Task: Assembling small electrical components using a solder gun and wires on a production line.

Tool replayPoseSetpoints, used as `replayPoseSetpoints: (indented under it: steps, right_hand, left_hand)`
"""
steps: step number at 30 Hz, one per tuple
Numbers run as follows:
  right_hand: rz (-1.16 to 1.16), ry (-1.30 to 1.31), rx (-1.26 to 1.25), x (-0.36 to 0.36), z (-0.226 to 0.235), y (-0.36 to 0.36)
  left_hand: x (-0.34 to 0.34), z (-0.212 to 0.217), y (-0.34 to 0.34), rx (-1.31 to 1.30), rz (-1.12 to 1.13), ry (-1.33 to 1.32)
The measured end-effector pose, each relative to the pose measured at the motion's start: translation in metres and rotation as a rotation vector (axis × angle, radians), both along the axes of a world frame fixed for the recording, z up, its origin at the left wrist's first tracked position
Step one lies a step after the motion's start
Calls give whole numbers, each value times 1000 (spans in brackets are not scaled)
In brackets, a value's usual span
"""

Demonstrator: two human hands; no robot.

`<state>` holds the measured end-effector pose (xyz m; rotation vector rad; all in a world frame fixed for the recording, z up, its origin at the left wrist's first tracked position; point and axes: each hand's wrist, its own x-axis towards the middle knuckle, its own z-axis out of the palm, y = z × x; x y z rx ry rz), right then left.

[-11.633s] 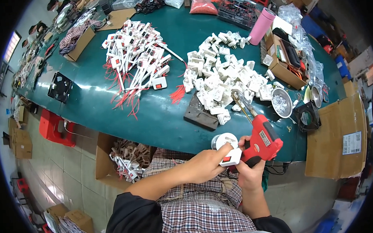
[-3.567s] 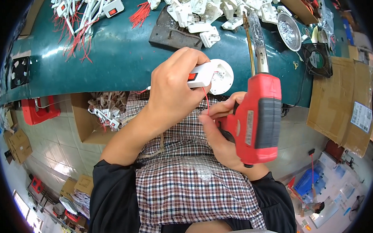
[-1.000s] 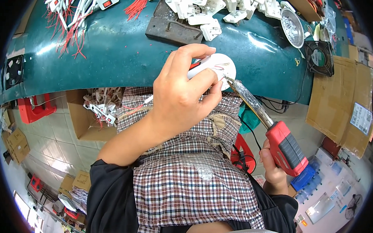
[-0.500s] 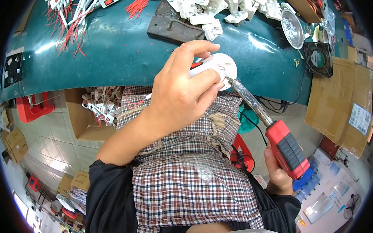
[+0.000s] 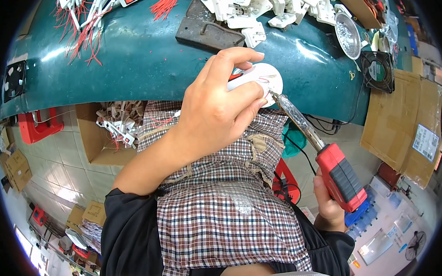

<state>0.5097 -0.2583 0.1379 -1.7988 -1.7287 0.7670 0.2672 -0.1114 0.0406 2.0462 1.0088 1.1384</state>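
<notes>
My left hand (image 5: 218,96) is closed around a white plastic switch piece (image 5: 276,77) with a rounded end, a red part and thin red wire showing. My fingers cover much of it. From the lower right, my right hand (image 5: 329,205) grips the red and black handle of a soldering iron (image 5: 341,177). The iron's metal tip meets the inside of the switch piece, close to my left fingertips. Whether tip and wire touch is too small to tell.
On the green table (image 5: 131,68) lie white plastic housings (image 5: 255,5), a dark metal block (image 5: 210,33), red wires (image 5: 165,6) and wired switches (image 5: 92,16). A metal dish (image 5: 347,34) and small fan (image 5: 377,70) stand right. Below left is a box (image 5: 92,142) of switch parts.
Both hands hold nearly the same pose. The iron's tip stays at the switch piece; the whole view has shifted only slightly.
</notes>
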Motion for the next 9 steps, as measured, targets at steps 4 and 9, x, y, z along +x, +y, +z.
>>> replayPoseSetpoints:
  steps: [4, 9]
  right_hand:
    - [-2, -20, -42, -2, 4, 5]
    - [-30, -46, -61, 0, 7, 0]
  left_hand:
    - [-1, -1, -1, 1, -3, 9]
    - [-1, -1, 0, -2, -4, 11]
